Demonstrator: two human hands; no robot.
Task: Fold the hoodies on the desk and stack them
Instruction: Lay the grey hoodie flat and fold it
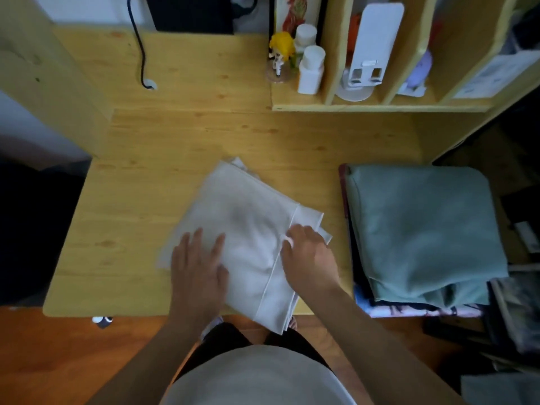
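You have two hoodies in sight: one white hoodie [248,226], folded into a slanted rectangle at the middle of the wooden desk [122,217], and one green hoodie [420,229], folded and lying on top of a pile at the desk's right end. Your left hand [197,267] lies flat on the white hoodie's near-left part, fingers spread, gripping nothing. Your right hand [309,255] rests on its banded right edge, fingers curled down; you cannot tell whether they pinch the cloth. The white hoodie's near corner hangs past the desk edge. Beneath the green one, only dark and printed edges of other cloth show, so their number is unclear.
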